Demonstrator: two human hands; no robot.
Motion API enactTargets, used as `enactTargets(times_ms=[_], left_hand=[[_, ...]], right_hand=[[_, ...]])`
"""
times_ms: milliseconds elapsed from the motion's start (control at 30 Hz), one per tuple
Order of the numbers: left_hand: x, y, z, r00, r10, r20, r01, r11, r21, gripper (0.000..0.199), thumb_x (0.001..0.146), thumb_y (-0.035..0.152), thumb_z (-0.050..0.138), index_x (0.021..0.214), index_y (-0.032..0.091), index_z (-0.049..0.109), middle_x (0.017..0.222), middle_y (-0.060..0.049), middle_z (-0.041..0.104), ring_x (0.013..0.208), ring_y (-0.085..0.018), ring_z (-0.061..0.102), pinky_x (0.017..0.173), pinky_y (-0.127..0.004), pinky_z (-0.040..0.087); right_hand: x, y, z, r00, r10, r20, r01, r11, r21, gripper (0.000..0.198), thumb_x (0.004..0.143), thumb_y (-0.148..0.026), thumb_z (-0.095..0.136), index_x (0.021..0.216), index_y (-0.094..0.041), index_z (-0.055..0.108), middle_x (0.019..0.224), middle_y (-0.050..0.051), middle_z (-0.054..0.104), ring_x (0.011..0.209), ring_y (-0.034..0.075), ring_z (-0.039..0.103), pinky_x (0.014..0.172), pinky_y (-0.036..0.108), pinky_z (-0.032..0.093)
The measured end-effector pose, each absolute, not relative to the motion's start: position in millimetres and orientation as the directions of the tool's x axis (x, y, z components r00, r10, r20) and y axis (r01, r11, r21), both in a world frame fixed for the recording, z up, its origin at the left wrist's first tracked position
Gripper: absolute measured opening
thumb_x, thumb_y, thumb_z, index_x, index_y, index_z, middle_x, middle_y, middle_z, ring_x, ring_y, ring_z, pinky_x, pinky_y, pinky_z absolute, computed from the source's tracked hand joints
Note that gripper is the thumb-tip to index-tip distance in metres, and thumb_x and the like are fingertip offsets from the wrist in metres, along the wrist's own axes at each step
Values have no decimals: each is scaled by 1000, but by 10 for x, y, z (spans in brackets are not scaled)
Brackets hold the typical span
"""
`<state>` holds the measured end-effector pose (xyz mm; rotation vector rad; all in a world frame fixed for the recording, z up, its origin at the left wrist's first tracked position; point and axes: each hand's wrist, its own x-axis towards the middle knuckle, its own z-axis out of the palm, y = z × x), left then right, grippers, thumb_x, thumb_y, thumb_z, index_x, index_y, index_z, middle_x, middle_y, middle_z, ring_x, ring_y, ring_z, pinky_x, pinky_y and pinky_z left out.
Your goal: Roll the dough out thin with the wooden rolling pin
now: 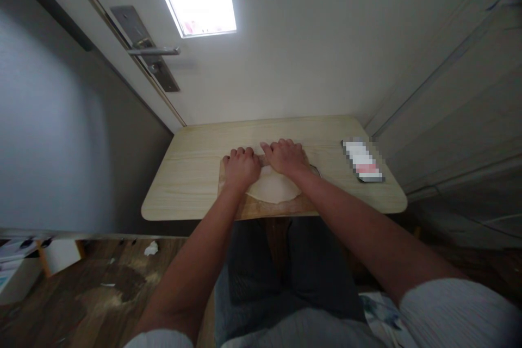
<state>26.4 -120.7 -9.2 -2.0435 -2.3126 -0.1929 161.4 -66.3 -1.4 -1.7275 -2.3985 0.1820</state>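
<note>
A flattened sheet of pale dough (272, 185) lies on a brown wooden board (281, 209) near the table's front edge. Across the dough's far side, my left hand (243, 167) and my right hand (285, 156) are side by side, fingers curled over a wooden rolling pin (263, 160). Only a short stretch of the pin shows between them; the rest is hidden under my palms. The right thumb points in toward the left hand. A thin dark loop (315, 170) sticks out at the board's right side, beyond my right wrist.
The light wooden table (187, 174) stands against a white door with a metal handle (155, 51) and a bright window. A phone (362, 162), its screen blurred out, lies at the table's right. Crumpled white paper (151, 248) is on the floor at left.
</note>
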Motion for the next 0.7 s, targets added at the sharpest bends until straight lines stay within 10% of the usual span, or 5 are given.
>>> enactTargets(times_ms=[700], left_hand=[[226, -1086, -67, -149, 987, 55, 987, 145, 72, 42, 99, 34, 28, 113, 16, 63, 118, -18, 64, 116, -33, 54, 95, -51, 42]], right_hand=[[1542, -518, -156, -272, 950, 156, 927, 302, -224, 67, 102, -60, 19, 114, -17, 69, 120, 18, 64, 114, 33, 52, 94, 48, 36]])
